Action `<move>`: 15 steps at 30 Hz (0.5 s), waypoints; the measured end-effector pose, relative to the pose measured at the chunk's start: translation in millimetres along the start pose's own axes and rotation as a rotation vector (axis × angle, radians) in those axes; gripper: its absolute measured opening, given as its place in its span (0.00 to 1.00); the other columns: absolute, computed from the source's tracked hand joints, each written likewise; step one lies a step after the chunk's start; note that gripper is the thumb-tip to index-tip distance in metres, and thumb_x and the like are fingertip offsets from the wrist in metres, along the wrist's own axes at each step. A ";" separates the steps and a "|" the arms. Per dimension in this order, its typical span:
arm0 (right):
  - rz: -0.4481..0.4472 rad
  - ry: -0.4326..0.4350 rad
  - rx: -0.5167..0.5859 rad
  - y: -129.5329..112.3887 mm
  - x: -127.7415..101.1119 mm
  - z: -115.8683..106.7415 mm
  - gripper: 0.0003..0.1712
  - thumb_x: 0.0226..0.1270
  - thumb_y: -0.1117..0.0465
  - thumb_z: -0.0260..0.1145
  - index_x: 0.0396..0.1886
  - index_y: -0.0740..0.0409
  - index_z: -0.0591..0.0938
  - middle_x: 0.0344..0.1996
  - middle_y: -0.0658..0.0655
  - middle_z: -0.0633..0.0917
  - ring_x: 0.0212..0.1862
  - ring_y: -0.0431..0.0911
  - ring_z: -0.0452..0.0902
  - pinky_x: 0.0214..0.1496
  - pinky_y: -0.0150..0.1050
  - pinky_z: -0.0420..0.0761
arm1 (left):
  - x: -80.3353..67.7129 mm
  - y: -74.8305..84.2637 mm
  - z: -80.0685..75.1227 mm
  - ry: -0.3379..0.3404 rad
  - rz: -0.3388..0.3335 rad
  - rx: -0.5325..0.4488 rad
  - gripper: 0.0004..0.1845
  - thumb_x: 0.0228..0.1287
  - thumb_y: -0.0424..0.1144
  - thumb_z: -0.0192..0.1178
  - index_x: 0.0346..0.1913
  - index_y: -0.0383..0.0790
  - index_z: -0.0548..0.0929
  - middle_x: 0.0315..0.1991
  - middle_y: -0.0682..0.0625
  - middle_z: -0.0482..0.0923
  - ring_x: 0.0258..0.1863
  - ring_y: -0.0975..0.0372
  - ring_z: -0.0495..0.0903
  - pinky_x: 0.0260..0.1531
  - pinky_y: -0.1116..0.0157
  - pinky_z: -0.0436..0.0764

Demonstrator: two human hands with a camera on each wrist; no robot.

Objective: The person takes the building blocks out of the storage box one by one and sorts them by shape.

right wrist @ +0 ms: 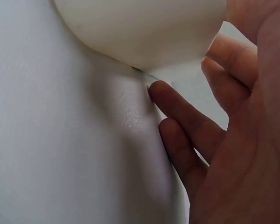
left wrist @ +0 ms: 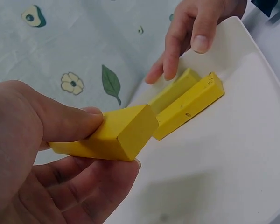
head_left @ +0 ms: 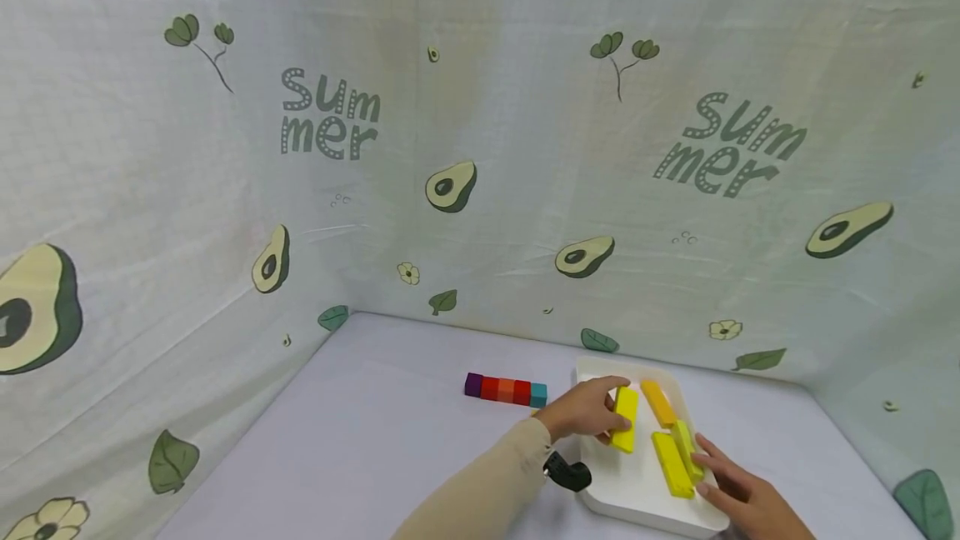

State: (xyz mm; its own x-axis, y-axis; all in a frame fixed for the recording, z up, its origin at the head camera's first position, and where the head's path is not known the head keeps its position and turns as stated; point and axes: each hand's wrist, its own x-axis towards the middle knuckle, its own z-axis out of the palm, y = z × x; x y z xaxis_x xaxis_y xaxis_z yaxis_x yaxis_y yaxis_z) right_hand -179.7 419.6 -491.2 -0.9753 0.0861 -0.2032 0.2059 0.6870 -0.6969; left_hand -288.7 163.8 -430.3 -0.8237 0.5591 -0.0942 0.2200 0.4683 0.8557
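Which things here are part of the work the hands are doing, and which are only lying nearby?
Part of the work:
- yellow block, gripped by the left hand
- white tray, its edge touched by the right hand
- yellow blocks on the tray
- orange block on the tray

Lying nearby:
- row of coloured cubes on the table
- avocado-print cloth

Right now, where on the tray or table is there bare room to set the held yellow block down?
The white tray is bare along its near-left part, between the left hand and the right hand. Its far right is crowded with yellow blocks. The table left of the coloured cube row is open.
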 end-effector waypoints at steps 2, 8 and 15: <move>0.003 -0.003 -0.002 0.4 0.1 0.6 0.44 0.65 0.33 0.64 0.71 0.56 0.73 0.77 0.61 0.55 0.73 0.69 0.55 0.59 0.58 0.76 | -2.7 -0.6 -2.0 0.003 -0.008 -0.001 0.34 0.64 0.37 0.70 0.70 0.63 0.72 0.34 0.52 0.75 0.25 0.60 0.79 0.28 0.68 0.83; -0.015 0.002 -0.005 -1.1 -0.3 -0.4 0.42 0.66 0.36 0.65 0.71 0.57 0.73 0.77 0.62 0.55 0.73 0.69 0.55 0.61 0.56 0.76 | -6.2 -2.5 -8.6 0.008 -0.010 -0.030 0.33 0.64 0.37 0.70 0.70 0.62 0.72 0.35 0.53 0.75 0.26 0.60 0.80 0.28 0.68 0.83; -0.032 0.006 -0.005 -0.3 -0.1 -0.1 0.41 0.67 0.37 0.66 0.70 0.58 0.74 0.77 0.62 0.55 0.73 0.69 0.55 0.62 0.55 0.75 | -9.8 -9.0 -16.5 0.030 -0.016 -0.106 0.33 0.63 0.36 0.70 0.69 0.60 0.73 0.36 0.52 0.74 0.27 0.59 0.80 0.30 0.66 0.84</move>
State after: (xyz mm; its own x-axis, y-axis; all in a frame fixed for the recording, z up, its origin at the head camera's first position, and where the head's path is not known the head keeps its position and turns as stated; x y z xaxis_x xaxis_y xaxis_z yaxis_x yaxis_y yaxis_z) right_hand -179.7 419.5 -490.9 -0.9819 0.0685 -0.1768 0.1743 0.6930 -0.6996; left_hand -291.2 142.8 -428.7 -0.8424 0.5305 -0.0944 0.1514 0.4012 0.9034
